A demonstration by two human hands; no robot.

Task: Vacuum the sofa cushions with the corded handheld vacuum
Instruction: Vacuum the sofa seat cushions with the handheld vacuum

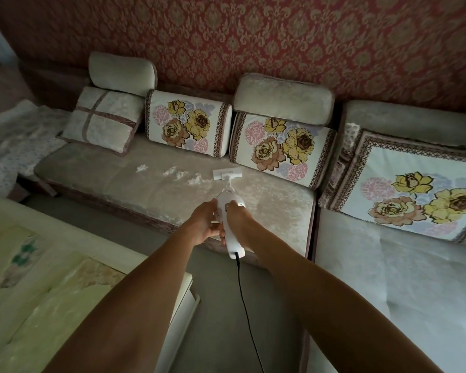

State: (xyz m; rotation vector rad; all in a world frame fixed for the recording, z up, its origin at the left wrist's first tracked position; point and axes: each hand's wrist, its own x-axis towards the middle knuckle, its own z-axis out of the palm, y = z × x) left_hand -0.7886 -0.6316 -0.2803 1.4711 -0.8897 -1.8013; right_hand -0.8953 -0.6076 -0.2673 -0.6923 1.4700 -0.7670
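A white handheld vacuum [232, 238] points away from me over the beige sofa seat cushion [135, 184]. Its flat nozzle head [227, 174] rests on the cushion near the floral back cushions. My right hand [238, 215] grips the vacuum's handle from the right. My left hand [203, 223] holds the vacuum body from the left. A black cord [246, 313] hangs from the handle's rear end down toward the floor. Several white scraps [179, 175] lie on the cushion just left of the nozzle.
Floral back cushions [189, 123] and a plain pillow [102, 119] line the sofa's back below a red patterned wall. A second seat [388, 265] under a white cover lies at right. A pale low table [51, 278] stands at left, with grey floor [218, 305] between it and the sofa.
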